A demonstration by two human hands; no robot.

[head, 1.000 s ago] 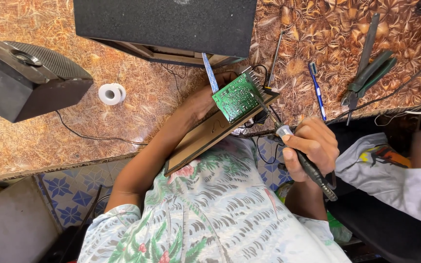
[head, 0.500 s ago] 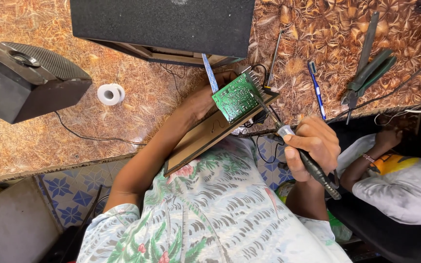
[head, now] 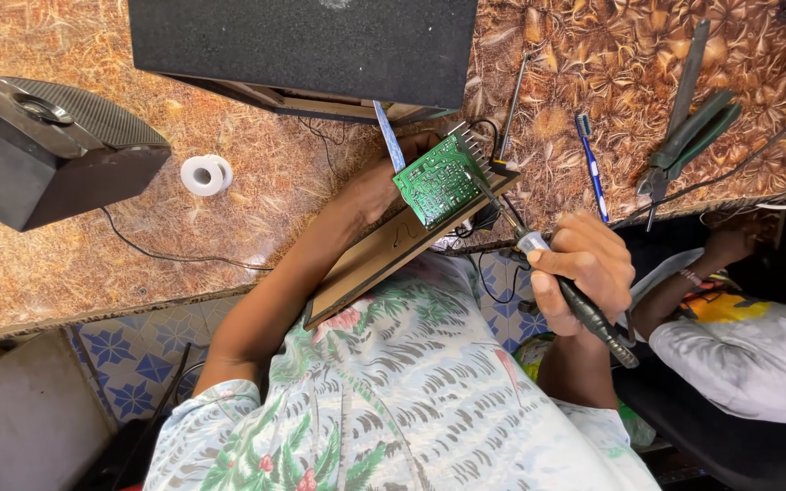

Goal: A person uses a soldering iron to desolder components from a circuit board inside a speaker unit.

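Far out to the left of both grips sat a black speaker (head: 43, 145) and a small white roll of tape (head: 206, 175) on the brown tabletop (head: 138, 227), unmoved over the last second. The left hand (head: 377, 186) kept its grip closed on the green circuit board (head: 437, 179), propped on a wooden board (head: 384, 259) that leaned off the tabletop edge toward the person's lap, just below a large black box (head: 302, 45). The right hand (head: 584, 268) stayed wrapped narrowly round the soldering iron (head: 557, 273), its tip resting at the circuit board's right edge, as before. So the work on the circuit board looked unchanged and steady. Beyond the right grip lay a blue toothbrush (head: 589, 164) and green-handled pliers (head: 689, 136). The one real change was farther right: another person's arm (head: 684, 282) had drawn in closer.
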